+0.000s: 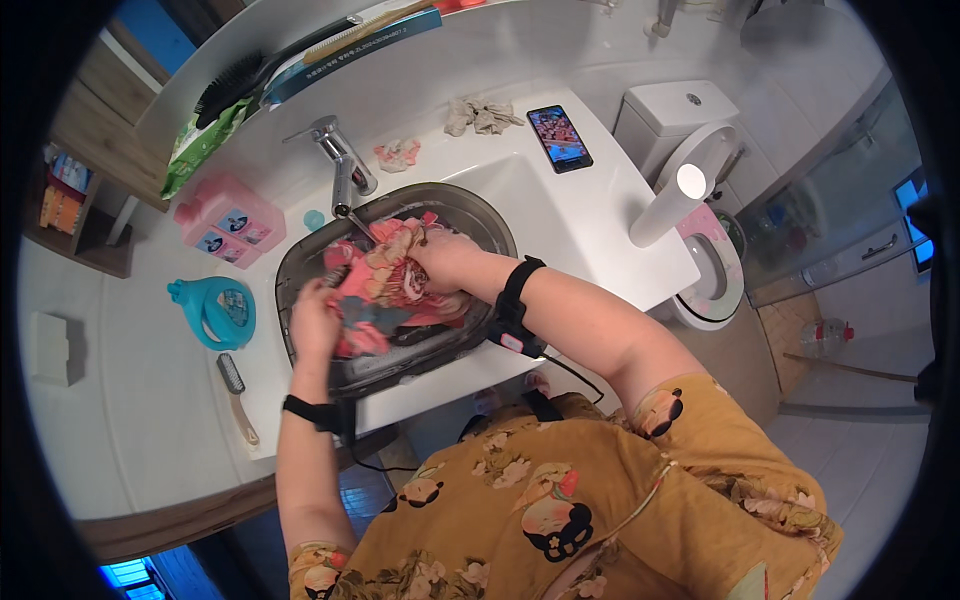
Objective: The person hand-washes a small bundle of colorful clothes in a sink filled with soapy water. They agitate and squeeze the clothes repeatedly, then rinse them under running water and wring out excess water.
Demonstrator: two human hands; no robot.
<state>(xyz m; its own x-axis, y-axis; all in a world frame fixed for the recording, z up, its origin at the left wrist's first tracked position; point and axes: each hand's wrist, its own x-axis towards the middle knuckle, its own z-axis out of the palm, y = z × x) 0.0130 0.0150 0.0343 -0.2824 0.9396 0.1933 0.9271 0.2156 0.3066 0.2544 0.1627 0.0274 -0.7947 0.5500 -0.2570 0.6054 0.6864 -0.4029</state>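
Note:
A bunched wet garment [386, 274], pink with floral, grey and red patches, is held up over a dark grey plastic basin [491, 217]. My right hand [448, 260] grips its gathered upper right side. On the left side, my left hand [313, 319] is blurred, its fingers curled against the cloth; the fingertips are partly hidden. Water runs from the chrome faucet [343, 176] onto the fabric. Suds and water show in the basin, which rests over the white sink [517, 184].
Left of the basin stand a pink jug [232, 221], a teal detergent bottle [217, 311] and a scrub brush [236, 397]. Behind lie crumpled cloths [480, 116] and a lit phone [560, 139]. A white cylinder [667, 204] stands at the counter's right, near the toilet [709, 262].

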